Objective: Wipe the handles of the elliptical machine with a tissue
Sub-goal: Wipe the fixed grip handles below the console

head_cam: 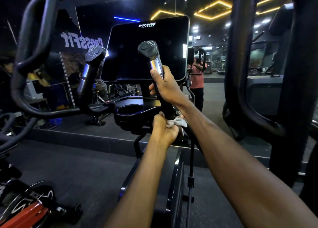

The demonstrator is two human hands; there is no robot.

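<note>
Our two forearms reach forward over the elliptical machine. We see the right hand [166, 85] wrapped around the right handle [157, 67] just below its silver band, fingers curled tight on the black grip. Lower on the same handle, the left hand [163, 129] grips a crumpled white tissue [179, 122] against the bar — near the cup holder [130, 109]. Left of it, the other handle [89, 67] stands free before the dark console screen [146, 48].

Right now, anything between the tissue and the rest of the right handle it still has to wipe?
Yes. The left hand holds the tissue at the base of the right handle; the right hand grips that handle directly above, covering the stretch below the chrome band.
</note>
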